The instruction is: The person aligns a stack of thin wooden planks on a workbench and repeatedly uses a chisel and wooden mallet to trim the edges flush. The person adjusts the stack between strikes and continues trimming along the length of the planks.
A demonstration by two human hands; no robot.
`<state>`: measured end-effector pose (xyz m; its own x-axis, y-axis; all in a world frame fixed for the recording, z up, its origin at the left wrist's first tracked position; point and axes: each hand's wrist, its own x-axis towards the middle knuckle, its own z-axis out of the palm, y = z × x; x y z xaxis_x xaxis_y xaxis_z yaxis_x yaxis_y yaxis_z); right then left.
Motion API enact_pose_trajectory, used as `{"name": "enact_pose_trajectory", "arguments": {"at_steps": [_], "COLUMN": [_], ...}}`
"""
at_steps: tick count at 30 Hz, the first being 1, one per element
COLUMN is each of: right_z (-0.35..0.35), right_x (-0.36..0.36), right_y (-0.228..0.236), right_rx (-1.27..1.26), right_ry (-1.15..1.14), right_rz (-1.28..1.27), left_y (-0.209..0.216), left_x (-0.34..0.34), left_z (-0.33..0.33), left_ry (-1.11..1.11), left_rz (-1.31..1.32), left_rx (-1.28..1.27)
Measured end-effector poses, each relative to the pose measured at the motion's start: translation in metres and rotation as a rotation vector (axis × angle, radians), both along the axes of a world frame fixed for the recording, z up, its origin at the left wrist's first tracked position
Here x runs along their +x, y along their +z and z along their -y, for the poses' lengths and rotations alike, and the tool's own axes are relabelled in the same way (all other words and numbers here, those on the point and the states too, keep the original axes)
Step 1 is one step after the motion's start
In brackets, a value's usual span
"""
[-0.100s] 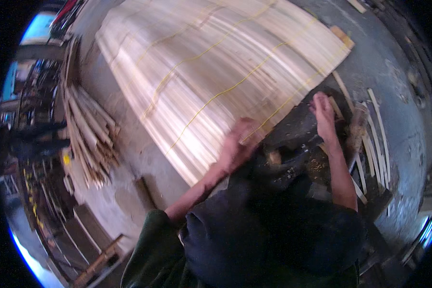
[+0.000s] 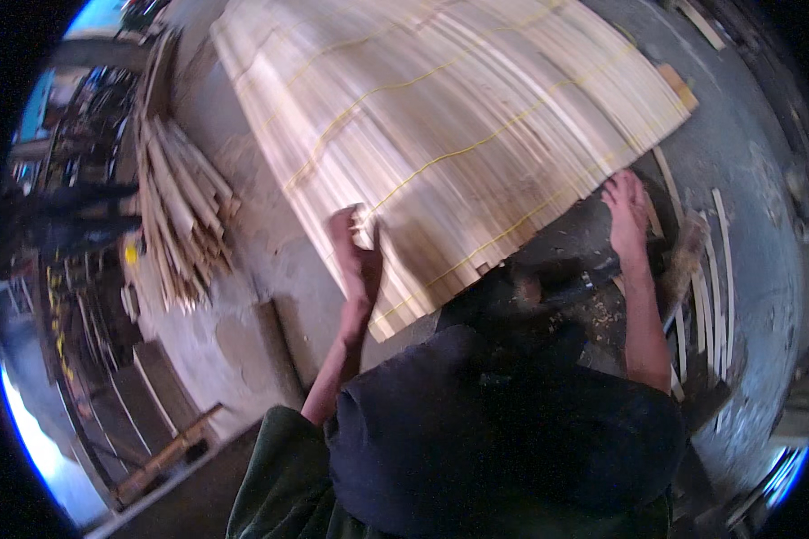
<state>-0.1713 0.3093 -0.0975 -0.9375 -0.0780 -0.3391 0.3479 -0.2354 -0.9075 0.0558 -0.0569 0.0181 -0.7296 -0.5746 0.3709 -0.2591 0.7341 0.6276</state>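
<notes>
Your left hand (image 2: 355, 256) has slid up onto the slat mat (image 2: 440, 126) spread over the floor (image 2: 243, 242), fingers curled on its slats, while your right hand (image 2: 626, 208) stays open and flat at its near edge.

One view only: the head camera is looking steeply down from above the person's own dark-clothed lap and forearms, which are entering from the lower edge. It is facing forward over a slatted wooden mat (image 2: 458, 135) lying on the concrete floor (image 2: 243, 260), sitting close to it (the fisheye is bending straight slats toward the rim). The black surround is cropping every corner.
</notes>
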Motion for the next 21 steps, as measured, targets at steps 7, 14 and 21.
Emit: {"name": "enact_pose_trajectory", "arguments": {"at_steps": [7, 14, 21], "right_z": [0.003, 0.016, 0.004], "right_x": [-0.057, -0.092, -0.218], "right_y": [0.035, 0.052, 0.154], "right_rx": [0.148, -0.143, -0.138], "right_ry": [0.010, -0.006, -0.044], "right_rz": [0.256, 0.271, 0.151], "left_y": [-0.037, 0.051, 0.098], "left_x": [0.107, 0.049, -0.090], "left_z": [0.045, 0.022, -0.025], "left_ry": [0.466, 0.321, 0.044], "left_rz": [0.434, 0.214, 0.181], "left_rx": [0.920, 0.626, 0.526]}}
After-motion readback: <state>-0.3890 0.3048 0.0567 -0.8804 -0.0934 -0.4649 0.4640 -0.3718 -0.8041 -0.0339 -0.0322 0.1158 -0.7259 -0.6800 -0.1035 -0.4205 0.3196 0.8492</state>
